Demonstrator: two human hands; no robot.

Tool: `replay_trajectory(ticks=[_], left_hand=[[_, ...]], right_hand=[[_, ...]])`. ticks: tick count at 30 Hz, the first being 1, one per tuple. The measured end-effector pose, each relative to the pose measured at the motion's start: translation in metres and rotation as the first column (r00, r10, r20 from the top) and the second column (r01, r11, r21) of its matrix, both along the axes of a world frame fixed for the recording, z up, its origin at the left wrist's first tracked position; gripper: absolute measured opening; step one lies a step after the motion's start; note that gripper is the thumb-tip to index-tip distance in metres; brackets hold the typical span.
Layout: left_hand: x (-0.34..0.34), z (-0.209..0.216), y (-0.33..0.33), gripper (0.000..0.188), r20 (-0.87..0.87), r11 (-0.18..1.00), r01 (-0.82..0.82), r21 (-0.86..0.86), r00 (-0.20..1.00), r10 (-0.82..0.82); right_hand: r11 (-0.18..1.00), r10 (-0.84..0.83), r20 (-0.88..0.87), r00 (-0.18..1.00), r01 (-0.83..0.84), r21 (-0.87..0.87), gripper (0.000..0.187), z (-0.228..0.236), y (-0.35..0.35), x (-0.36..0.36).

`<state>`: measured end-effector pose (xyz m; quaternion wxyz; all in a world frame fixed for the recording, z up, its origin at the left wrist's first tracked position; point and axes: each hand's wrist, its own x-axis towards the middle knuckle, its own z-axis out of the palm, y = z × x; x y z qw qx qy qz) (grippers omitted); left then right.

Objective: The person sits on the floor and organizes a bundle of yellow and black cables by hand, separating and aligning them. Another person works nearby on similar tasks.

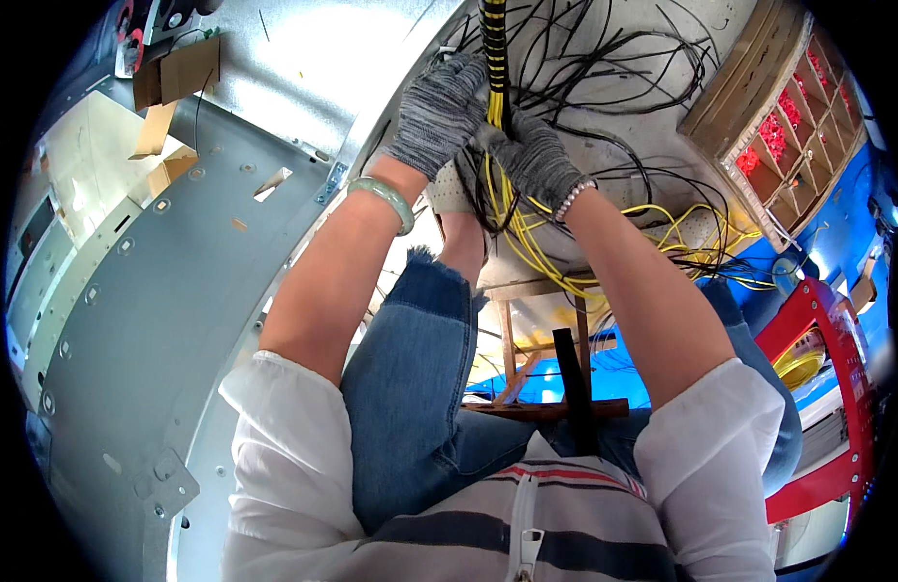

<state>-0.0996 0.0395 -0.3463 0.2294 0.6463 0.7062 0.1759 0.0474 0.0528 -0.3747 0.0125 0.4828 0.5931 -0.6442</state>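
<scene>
A bundle of yellow and black wires (pixel 495 53), banded in black and yellow on its upper stretch, runs down from the top edge between my hands. My left hand (pixel 441 112), in a grey knit glove, is closed at the bundle's left side, its fingertips partly hidden. Just below and to the right, my right hand (pixel 534 160) is closed around the lower part of the bundle, in a matching glove. Below the hands, the loose yellow wires (pixel 531 254) fan out and curve to the right. Loose black wires (pixel 619 73) lie tangled beyond my right hand.
On the right stands a cardboard box with compartments (pixel 793 160), some holding small red parts. A large grey metal panel (pixel 168 330) fills the left side. A red metal frame (pixel 851 388) stands at the lower right. A wooden stool-like frame (pixel 507 339) shows between my legs.
</scene>
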Motion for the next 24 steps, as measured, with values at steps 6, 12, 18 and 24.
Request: replay_trajectory(ticks=[6,12,18,24], left_hand=[[0.005,-0.004,0.011,0.029,-0.103,0.998,-0.038,0.056,0.994,0.043],[-0.002,0.021,0.075,0.031,-0.129,0.946,-0.201,-0.254,0.977,0.173],[-0.007,0.020,0.128,0.033,-0.138,0.940,-0.303,-0.156,0.949,0.283],[-0.007,0.019,0.145,0.034,-0.198,0.926,-0.345,-0.155,0.929,0.313]], right_hand=[[0.883,0.189,0.357,0.915,-0.318,0.346,0.026,0.037,0.027,-0.006],[0.688,0.218,0.468,0.856,-0.475,0.549,0.026,-0.008,0.091,-0.033],[0.732,0.219,0.499,0.838,-0.479,0.484,0.029,-0.017,0.151,-0.063],[0.807,0.244,0.517,0.821,-0.467,0.361,0.028,-0.031,0.164,-0.063]])
